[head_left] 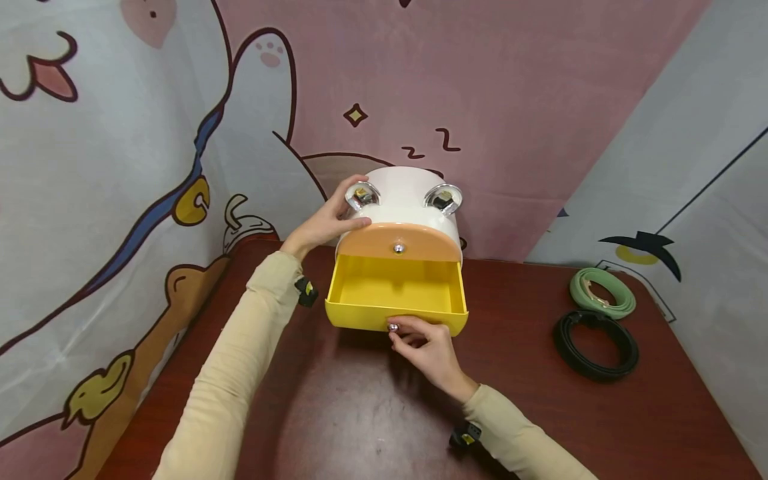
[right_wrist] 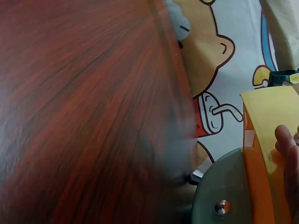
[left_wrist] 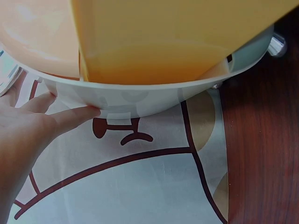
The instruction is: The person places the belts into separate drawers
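Note:
A white rounded drawer box (head_left: pixel 401 193) with two silver eye-like knobs stands near the back of the table. Its upper front is orange (head_left: pixel 420 241), with a silver knob in the middle. Below that, the yellow drawer (head_left: pixel 354 315) is pulled out, its inside floor showing. My right hand (head_left: pixel 435 353) pinches the drawer's small silver knob (head_left: pixel 393 327) between thumb and fingers. My left hand (head_left: pixel 327 223) rests on the box's left side, around the left eye; in the left wrist view its extended fingers (left_wrist: pixel 77 117) touch the white shell. A grey-green lower front (right_wrist: pixel 222 186) shows in the right wrist view.
On the right of the dark red wooden table (head_left: pixel 510 400) lie a coiled green belt (head_left: pixel 624 297) and, in front of it, a coiled black belt (head_left: pixel 564 343). A cartoon-printed cloth (head_left: pixel 498 100) stands behind and along both sides.

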Demonstrator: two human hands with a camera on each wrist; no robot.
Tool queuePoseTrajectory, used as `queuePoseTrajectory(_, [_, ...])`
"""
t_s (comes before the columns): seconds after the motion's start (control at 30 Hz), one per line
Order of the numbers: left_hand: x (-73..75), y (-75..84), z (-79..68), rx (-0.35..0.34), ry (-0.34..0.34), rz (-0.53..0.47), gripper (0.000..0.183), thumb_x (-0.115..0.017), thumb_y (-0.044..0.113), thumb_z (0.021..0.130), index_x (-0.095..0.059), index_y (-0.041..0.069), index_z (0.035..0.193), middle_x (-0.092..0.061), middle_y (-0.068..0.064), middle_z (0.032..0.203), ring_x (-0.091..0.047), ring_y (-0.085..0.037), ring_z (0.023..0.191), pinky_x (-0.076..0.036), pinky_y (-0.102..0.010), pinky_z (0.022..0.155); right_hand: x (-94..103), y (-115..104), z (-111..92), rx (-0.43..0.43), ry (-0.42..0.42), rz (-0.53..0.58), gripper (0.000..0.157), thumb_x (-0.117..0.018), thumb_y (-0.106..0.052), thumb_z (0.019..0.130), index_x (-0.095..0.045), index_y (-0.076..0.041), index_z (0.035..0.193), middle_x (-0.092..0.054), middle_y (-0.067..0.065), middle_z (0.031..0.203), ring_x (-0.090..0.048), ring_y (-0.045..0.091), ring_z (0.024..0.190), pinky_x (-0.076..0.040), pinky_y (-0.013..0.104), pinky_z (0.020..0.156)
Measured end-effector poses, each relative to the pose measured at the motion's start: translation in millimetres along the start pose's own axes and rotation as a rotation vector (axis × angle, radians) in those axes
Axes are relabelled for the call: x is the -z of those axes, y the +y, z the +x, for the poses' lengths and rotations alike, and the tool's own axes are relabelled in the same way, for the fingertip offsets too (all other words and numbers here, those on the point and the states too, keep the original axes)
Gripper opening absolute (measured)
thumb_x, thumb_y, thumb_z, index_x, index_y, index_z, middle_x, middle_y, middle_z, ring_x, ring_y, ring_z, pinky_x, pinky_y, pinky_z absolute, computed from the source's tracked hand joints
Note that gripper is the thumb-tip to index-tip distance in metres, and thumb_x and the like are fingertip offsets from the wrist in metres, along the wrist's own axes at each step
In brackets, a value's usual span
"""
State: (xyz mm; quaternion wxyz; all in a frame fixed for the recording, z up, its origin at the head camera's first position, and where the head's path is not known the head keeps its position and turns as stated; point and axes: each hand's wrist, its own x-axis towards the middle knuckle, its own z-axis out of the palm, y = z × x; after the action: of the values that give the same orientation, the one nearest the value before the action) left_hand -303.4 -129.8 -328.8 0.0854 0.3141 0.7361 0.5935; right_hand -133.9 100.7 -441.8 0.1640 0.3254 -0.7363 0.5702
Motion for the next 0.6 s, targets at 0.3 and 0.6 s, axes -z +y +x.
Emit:
queuePoseTrajectory(0.3, [4.8,-18.9,7.5,-0.028,0.000,0.002,0.079,-0.063,-0.001,0.091,-0.017,0.020,0.152,-0.044,-0.016,0.138,-0.053,-0.026,0.108,-0.044,-0.033,0.091,-11.3,37,-10,0.127,0.068,-0.114,0.034,-0.074,0.012,0.076,-0.067,-0.002,0.107,-0.072,0.009,0.088,-0.070,0.016,0.073,-0.053,0.022,0.060])
queuePoseTrajectory(0.6, [6.2,-19.5,6.9,-0.046,-0.001,0.010,0.077,-0.064,0.001,0.092,-0.018,0.018,0.151,-0.046,-0.014,0.136,-0.055,-0.026,0.107,-0.045,-0.034,0.091,-14.4,40,-10,0.214,0.109,-0.122,0.032,-0.073,0.011,0.075,-0.069,0.001,0.105,-0.071,0.011,0.092,-0.070,0.018,0.072,-0.054,0.023,0.065])
